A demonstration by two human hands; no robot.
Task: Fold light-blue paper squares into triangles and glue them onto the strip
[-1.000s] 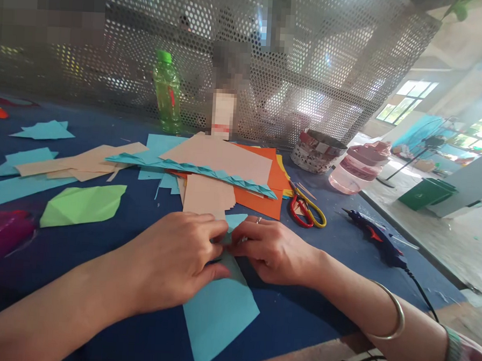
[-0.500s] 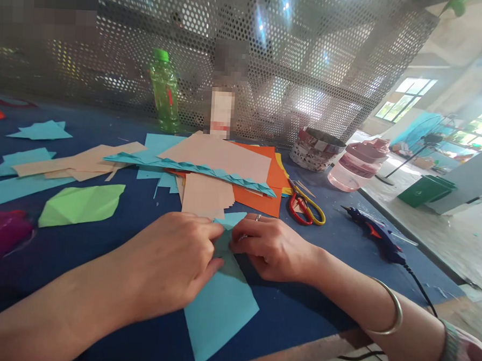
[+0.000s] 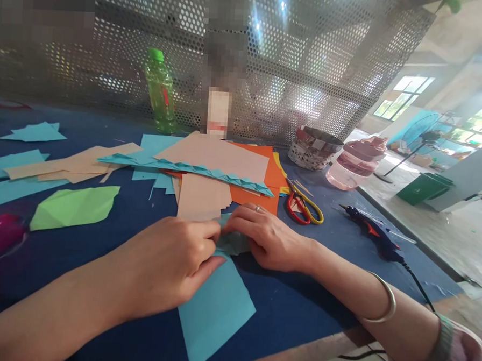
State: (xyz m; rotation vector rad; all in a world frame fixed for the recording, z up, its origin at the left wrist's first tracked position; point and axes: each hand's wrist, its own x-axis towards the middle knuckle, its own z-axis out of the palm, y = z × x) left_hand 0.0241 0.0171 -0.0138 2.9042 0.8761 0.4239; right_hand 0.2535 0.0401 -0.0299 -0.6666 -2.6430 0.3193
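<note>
A sheet of blue paper (image 3: 218, 303) lies in front of me, one corner towards the table's front edge. Its far part is folded and partly hidden by my fingers. My left hand (image 3: 184, 261) pinches the paper's left side, thumb resting on the sheet. On the other side, my right hand (image 3: 264, 235) is closed on the far, folded part with its fingers bent down. Just beyond both hands lie beige paper sheets (image 3: 203, 197) and a long pleated strip of blue paper (image 3: 193, 170).
Red-and-yellow scissors (image 3: 302, 205) and a glue gun (image 3: 373, 233) with a cord lie to the right. Behind them stand a round container (image 3: 315, 148) and a pink water bottle (image 3: 355, 162). Green paper (image 3: 76, 207) lies left; a green bottle (image 3: 160, 93) stands by the perforated metal screen (image 3: 296, 59).
My right hand has shifted slightly up and left over the far end of the blue paper, and that end now looks more folded over. My left hand stays nearly in place.
</note>
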